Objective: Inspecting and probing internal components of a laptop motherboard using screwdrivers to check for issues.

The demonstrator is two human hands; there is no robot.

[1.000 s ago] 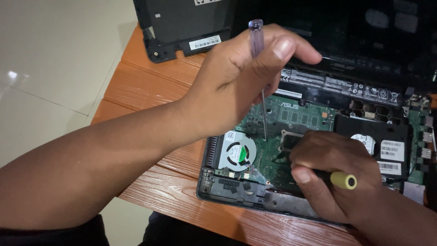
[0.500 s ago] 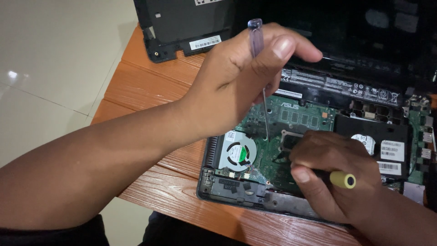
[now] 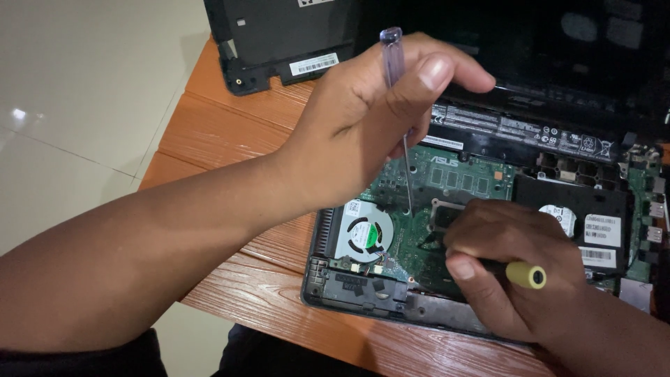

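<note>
We see the opened laptop (image 3: 488, 230) on the desk (image 3: 230, 132), cover off, fan (image 3: 363, 234) still seated at eight o'clock. Left hand (image 3: 363, 126) grips a clear-handled screwdriver (image 3: 398, 91) upright over the board; right hand (image 3: 509, 272) clasps a yellow-capped tool (image 3: 525, 274).

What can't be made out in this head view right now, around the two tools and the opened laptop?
- Working end of the yellow-capped tool: covered by the right hand.
- Where the clear-handled screwdriver tip lands on the green board: too small to tell.
- Laptop right side: cut by the frame edge.
- Dark upper area: too dim.
</note>
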